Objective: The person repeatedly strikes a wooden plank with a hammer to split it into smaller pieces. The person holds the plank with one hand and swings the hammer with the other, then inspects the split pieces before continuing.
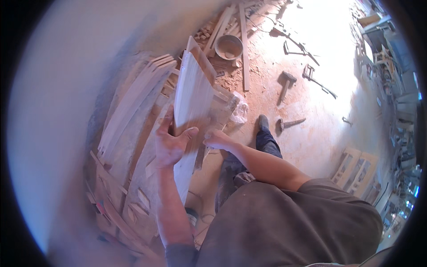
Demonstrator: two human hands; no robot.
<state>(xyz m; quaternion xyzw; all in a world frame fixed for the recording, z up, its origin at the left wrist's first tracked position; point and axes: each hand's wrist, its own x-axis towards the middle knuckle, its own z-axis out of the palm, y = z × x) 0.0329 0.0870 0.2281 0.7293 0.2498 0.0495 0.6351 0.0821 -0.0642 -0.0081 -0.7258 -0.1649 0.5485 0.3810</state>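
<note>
A long, pale wooden board [192, 91] stands tilted in front of me, its far end raised. My left hand [170, 144] is closed on its left edge, the thumb reaching over the near face. My right hand [218, 139] is at the board's right side, its fingers curled in. What those fingers hold, if anything, is hidden. A blurred brownish band crosses the board between the hands; I cannot tell whether it is a separate piece or a shadow.
Left of the board lie several pale wooden strips [133, 100] on a workbench. A bucket [228, 47] stands beyond, near wood offcuts and shavings. On the floor to the right are a mallet [287, 84], a hammer [291, 123] and clamps [318, 80]. A wooden pallet [356, 169] is farther right.
</note>
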